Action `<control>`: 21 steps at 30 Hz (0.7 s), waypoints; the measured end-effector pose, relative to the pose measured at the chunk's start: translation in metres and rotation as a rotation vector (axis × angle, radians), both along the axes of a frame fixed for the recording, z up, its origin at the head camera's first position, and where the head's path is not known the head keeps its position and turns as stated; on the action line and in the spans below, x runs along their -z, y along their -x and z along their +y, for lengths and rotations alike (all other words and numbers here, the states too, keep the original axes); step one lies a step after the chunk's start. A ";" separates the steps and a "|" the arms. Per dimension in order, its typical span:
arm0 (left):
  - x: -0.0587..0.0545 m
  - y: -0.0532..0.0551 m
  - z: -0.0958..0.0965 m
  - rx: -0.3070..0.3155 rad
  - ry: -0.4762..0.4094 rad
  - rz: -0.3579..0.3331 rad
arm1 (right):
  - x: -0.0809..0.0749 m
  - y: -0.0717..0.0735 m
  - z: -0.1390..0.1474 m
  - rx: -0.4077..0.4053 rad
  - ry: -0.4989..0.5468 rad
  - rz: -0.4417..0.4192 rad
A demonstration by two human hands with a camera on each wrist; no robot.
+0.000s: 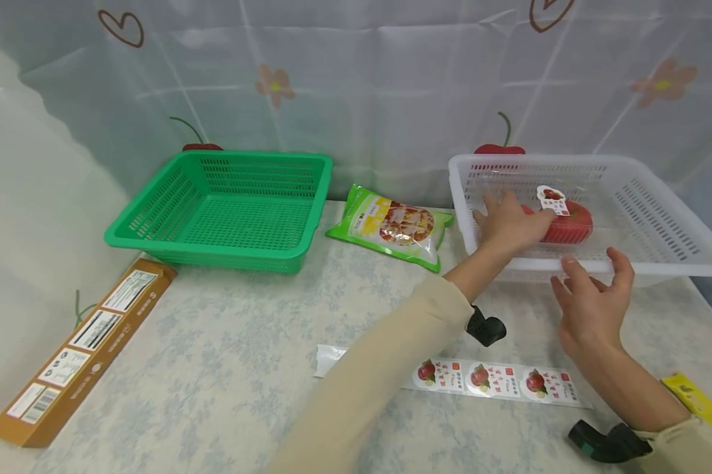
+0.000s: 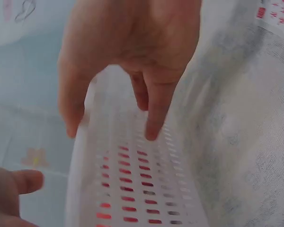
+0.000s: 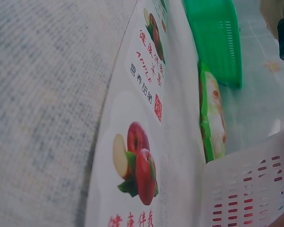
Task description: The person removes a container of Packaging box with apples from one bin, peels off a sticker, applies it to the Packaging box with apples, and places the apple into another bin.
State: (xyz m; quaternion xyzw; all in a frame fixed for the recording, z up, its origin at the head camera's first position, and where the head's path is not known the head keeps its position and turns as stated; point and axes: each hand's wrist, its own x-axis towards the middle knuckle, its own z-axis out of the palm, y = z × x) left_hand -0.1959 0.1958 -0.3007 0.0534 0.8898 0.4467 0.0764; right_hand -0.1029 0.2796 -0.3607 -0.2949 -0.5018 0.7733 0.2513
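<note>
A white perforated basket (image 1: 676, 263) holds a clear plastic box with red apples (image 1: 572, 224) in it. The box bears a small white label (image 1: 553, 199). My left hand (image 1: 506, 224) is inside the basket over the box, fingers spread and thumb beside the label. In the left wrist view, part of that hand (image 2: 9, 196) shows above the rim, thumb extended. My right hand (image 1: 595, 306) hovers at the basket's front rim, thumb and fingers apart, nothing between them; the left wrist view shows its fingers pointing down beside the perforated wall.
A strip of apple stickers (image 1: 507, 382) lies in front, partly under my left sleeve. Behind it are a green-edged food packet (image 1: 400, 227) and a green basket (image 1: 231, 253). A long brown box (image 1: 89, 349) lies at left, a yellow packet (image 1: 693, 398) at right.
</note>
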 end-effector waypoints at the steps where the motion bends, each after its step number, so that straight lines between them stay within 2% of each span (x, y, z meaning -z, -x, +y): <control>1: -0.001 -0.003 0.001 0.026 0.085 0.039 | -0.001 0.000 0.000 -0.006 0.003 -0.011; 3: -0.002 -0.008 0.001 0.085 0.232 0.094 | -0.002 -0.001 -0.001 -0.021 -0.018 -0.048; 6: -0.003 -0.015 -0.010 0.173 0.315 0.152 | -0.002 -0.002 -0.001 -0.056 -0.059 -0.100; 8: -0.004 -0.017 -0.025 0.246 0.285 0.201 | -0.001 -0.002 0.001 -0.088 -0.091 -0.122; 11: -0.003 -0.019 -0.054 0.339 0.140 0.269 | -0.001 -0.005 0.003 -0.166 -0.134 -0.144; 13: -0.002 -0.020 -0.072 0.377 0.044 0.308 | -0.001 -0.010 0.002 -0.241 -0.171 -0.150; 15: 0.000 -0.020 -0.089 0.400 -0.009 0.350 | -0.001 -0.019 -0.003 -0.326 -0.231 -0.138; 18: 0.005 -0.020 -0.113 0.421 -0.017 0.389 | -0.001 -0.034 -0.017 -0.433 -0.392 -0.087; 21: 0.010 -0.020 -0.137 0.447 0.022 0.404 | -0.002 -0.045 -0.035 -0.506 -0.653 -0.022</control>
